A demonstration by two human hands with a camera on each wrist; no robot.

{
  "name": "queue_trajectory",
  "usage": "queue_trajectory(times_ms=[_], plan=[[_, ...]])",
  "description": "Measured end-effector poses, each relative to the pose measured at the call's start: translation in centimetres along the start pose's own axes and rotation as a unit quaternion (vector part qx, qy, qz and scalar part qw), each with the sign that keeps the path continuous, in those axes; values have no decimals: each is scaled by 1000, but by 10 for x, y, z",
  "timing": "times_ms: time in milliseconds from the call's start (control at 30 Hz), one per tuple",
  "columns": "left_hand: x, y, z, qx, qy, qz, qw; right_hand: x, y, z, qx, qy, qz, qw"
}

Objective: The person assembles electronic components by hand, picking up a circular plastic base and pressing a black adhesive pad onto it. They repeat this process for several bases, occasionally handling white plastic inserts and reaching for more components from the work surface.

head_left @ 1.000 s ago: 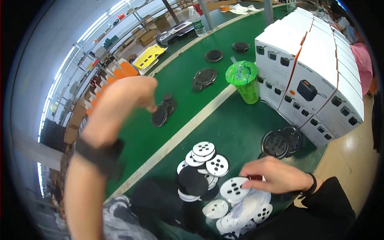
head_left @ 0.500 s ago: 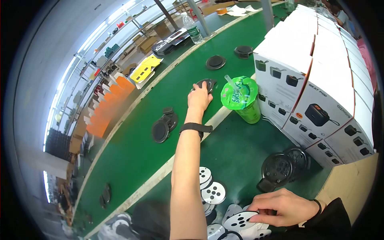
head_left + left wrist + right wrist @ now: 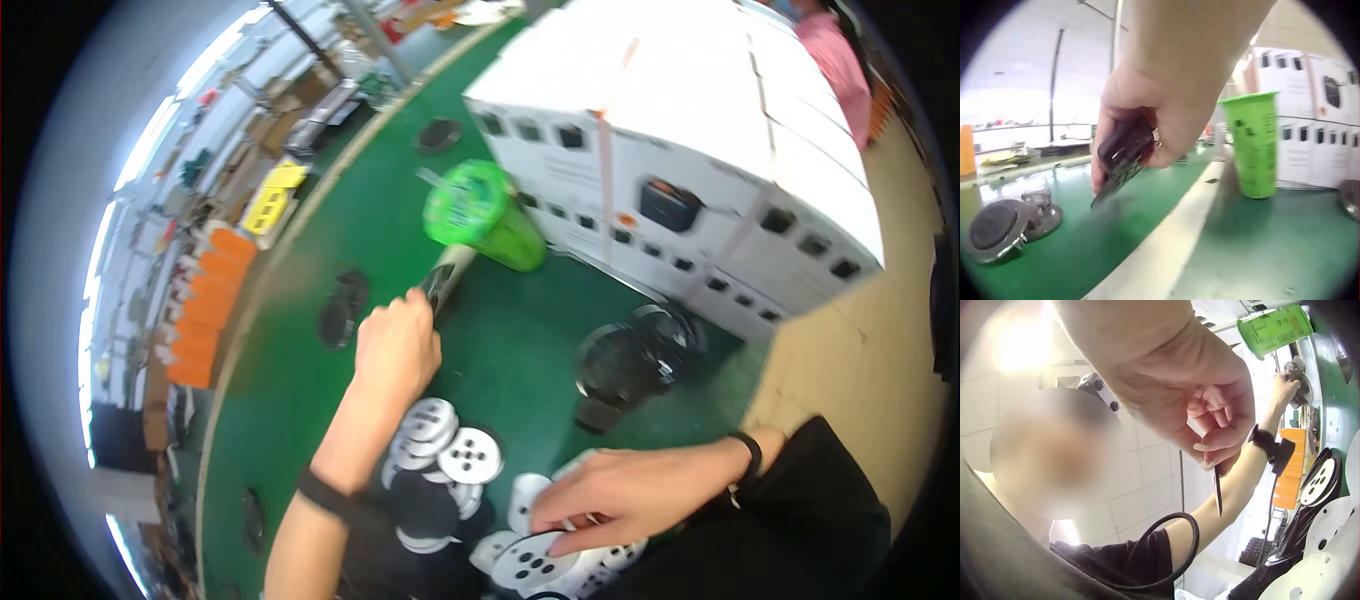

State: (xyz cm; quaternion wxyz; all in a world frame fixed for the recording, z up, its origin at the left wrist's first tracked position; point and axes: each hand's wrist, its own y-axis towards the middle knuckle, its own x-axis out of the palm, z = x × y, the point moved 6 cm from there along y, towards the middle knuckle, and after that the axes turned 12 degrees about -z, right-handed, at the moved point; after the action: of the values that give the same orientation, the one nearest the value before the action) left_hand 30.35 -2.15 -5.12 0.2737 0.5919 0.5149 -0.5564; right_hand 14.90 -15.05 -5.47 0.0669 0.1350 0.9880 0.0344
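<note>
The left hand (image 3: 398, 345) grips a black round part (image 3: 437, 284) above the green table, near the pale strip. In the left wrist view its fingers are curled round that dark part (image 3: 1124, 150), which hangs tilted over the tabletop. Low in the head view, the right hand (image 3: 625, 495) pinches the edge of a white disc with black holes (image 3: 530, 562), over more such discs. The right wrist view shows the pinched disc (image 3: 1217, 492) edge-on between thumb and fingers. A pile of white discs (image 3: 470, 455) with a black disc (image 3: 424, 503) lies between the hands.
A green cup (image 3: 490, 215) with a straw stands beyond the left hand, beside stacked white boxes (image 3: 680, 190). Black round parts (image 3: 625, 365) lie right of centre, others (image 3: 343, 310) to the left and one (image 3: 438, 135) behind the cup. Orange pieces (image 3: 205, 310) stand past the table's far edge.
The left hand has drawn back toward the body from the far black part, bringing it along. The right hand still pinches a white disc. The head view has shifted.
</note>
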Motion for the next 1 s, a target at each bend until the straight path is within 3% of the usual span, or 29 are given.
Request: queue_trajectory(times_ms=[100, 167, 200, 333, 367, 433, 467, 500, 533, 567, 633, 667, 700, 767, 800, 867, 967, 1000], plan=[[29, -35, 58, 36, 45, -58, 997, 6, 2, -5, -50, 30, -26, 998], [41, -46, 85, 48, 119, -40, 991, 11, 3, -8, -46, 22, -38, 998], [44, -43, 92, 10, 146, -79, 986, 13, 4, -7, -40, 28, -48, 998], [13, -69, 86, 15, -13, -159, 987, 19, 4, -10, -80, -1, 17, 997], [-4, -83, 73, 43, -44, -99, 993, 16, 1, -11, -64, 63, 50, 995], [-52, -117, 51, 17, -160, -66, 985, 11, -1, -14, -38, 192, 96, 976], [-69, -136, 42, -39, -229, -98, 968, 7, 0, -17, -64, 214, 106, 969], [-79, -159, 31, 4, -334, -34, 942, 5, 3, -20, -82, 244, 122, 958], [-79, -185, 24, -15, -498, -10, 867, 4, 7, -25, -95, 258, 120, 954], [-76, -208, 26, -26, -645, 23, 763, 3, 11, -31, -106, 272, 119, 949], [-65, -239, 42, 0, -706, 156, 691, 7, 18, -45, -106, 233, 103, 961], [-50, -261, 43, -43, -730, 37, 681, 9, 23, -51, -103, 212, 101, 967], [-48, -267, 53, -56, -746, 140, 648, 10, 28, -60, -99, 117, 131, 979], [-36, -278, 49, -128, -658, 222, 708, 10, 36, -75, -90, -80, 188, 975], [-30, -281, 47, -128, -640, 260, 712, 14, 39, -93, -164, -298, 305, 890], [-23, -287, 41, -123, -601, 327, 719, 30, 48, -103, -167, -283, 216, 920], [-17, -299, 40, -158, -514, 309, 784, 58, 61, -107, -176, -218, 128, 952], [-19, -296, 43, -85, -525, 334, 778, 59, 64, -108, -212, -208, 159, 942]])
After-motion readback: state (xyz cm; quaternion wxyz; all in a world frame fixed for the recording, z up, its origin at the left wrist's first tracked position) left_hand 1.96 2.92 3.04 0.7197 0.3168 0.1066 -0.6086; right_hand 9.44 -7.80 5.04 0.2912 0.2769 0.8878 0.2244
